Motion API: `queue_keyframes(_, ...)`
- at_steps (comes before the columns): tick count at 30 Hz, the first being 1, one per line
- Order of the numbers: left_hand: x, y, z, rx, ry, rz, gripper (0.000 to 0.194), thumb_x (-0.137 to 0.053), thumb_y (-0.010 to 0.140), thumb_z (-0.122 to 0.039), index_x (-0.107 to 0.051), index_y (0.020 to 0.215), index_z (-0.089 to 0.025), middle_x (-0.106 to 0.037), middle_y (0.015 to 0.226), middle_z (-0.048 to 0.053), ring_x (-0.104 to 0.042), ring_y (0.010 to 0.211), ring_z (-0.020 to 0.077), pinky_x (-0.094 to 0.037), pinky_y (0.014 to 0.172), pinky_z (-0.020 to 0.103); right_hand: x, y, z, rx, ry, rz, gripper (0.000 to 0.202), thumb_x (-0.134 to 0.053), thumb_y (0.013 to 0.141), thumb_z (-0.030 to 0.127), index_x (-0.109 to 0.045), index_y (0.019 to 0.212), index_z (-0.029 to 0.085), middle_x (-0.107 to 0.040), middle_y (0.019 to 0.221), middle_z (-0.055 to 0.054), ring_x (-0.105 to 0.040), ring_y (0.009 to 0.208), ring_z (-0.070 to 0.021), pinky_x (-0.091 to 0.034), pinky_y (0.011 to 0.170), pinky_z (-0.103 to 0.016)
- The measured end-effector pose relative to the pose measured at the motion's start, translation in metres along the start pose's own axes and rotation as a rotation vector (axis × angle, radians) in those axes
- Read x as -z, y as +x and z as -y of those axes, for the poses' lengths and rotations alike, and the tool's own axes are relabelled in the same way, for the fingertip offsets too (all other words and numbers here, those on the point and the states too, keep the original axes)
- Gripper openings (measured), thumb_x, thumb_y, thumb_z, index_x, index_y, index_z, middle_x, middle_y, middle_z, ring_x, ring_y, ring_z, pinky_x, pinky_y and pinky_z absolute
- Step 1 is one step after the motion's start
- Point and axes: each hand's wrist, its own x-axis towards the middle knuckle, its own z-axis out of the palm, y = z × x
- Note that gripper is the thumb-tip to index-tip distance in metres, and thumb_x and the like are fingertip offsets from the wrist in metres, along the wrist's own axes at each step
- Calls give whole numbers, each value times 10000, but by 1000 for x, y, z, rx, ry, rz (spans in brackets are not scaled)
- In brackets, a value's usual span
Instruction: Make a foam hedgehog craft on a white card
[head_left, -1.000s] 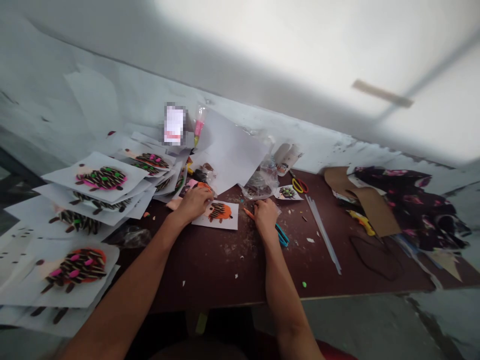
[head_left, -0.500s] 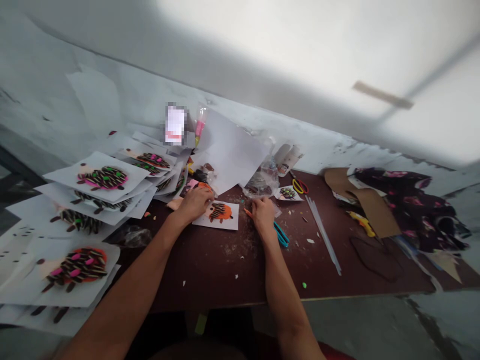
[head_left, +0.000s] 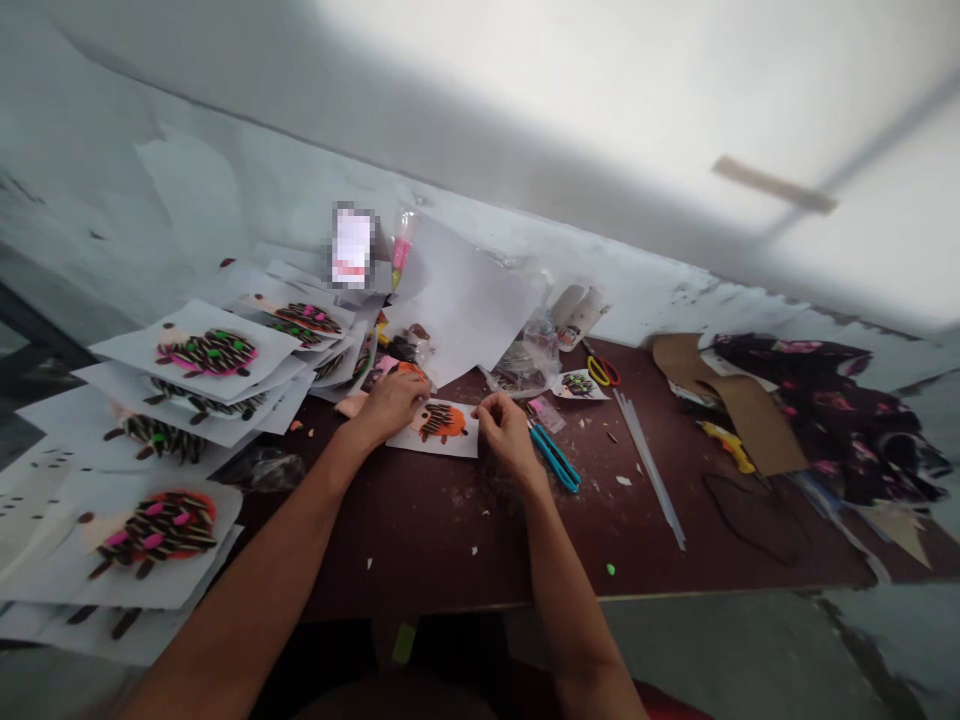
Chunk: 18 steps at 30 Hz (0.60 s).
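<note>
A white card (head_left: 433, 448) with an orange hedgehog figure (head_left: 444, 420) striped in dark brown lies on the dark red table. My left hand (head_left: 396, 398) rests at the card's upper left corner, its fingers curled; whether they pinch anything is hidden. At the card's right edge is my right hand (head_left: 504, 428), thumb and fingertips pressed together, with something too small to name at their tips. Turquoise-handled scissors (head_left: 555, 458) lie just right of that hand, beside a small clear packet with pink in it (head_left: 546, 412).
Stacked hedgehog cards (head_left: 196, 345) fill the left side. Behind are a large white sheet (head_left: 457, 300), clear plastic bags (head_left: 529, 360) and red-yellow scissors (head_left: 600, 368). Rightward lie clear glue sticks (head_left: 651, 470), a yellow glue gun (head_left: 727, 446), brown cardboard (head_left: 757, 425) and dark floral cloth (head_left: 847, 420).
My right hand has moved left to the card's right edge, uncovering more of the turquoise scissors and the small pink packet. My left hand has hardly moved.
</note>
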Motion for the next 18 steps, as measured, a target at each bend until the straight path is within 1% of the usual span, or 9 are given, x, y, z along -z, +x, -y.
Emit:
queue_keyframes(2,1,0,-2,2,-6,-4,216,-561,852,-112,-755,842,-206,-751,990,80,-635,989,246,-499,868,377,-2,-2,4,38,-27,18,185,-498,892,319,-602,792,203,-653,746,2,-554,658,-145,-413,657,-259)
queue_keyframes(5,2,0,-3,16,-18,-3,224,-559,848,-105,-760,847,-205,-750,1009,85,-637,1006,248,-500,891,384,-5,-6,6,49,-53,41,191,-514,907,321,-633,822,199,-673,756,-8,-580,672,-157,-432,679,-272)
queue_keyframes(10,1,0,-2,26,-23,6,226,-563,837,-103,-763,859,-205,-748,1021,87,-638,1003,251,-502,901,392,-10,-12,2,91,4,82,199,-545,901,237,-741,919,212,-762,961,-52,-678,886,-193,-496,830,-297)
queue_keyframes(12,0,0,-2,23,-20,5,227,-558,839,-105,-761,855,-204,-748,1018,88,-639,998,251,-502,901,393,-11,-14,2,74,15,98,191,-570,903,243,-759,922,221,-772,949,-43,-684,854,-194,-505,815,-296)
queue_keyframes(15,0,0,-1,26,-16,6,225,-555,840,-110,-758,852,-206,-746,1021,86,-639,994,248,-502,903,390,-13,-16,4,58,-25,103,154,-610,901,261,-756,879,217,-750,842,-13,-636,709,-166,-491,732,-271)
queue_keyframes(18,0,0,0,18,-28,2,224,-555,838,-109,-756,851,-208,-745,1023,81,-635,1008,243,-502,917,381,-14,-17,9,125,-109,104,147,-618,903,237,-747,839,210,-710,856,-20,-603,709,-149,-470,722,-255)
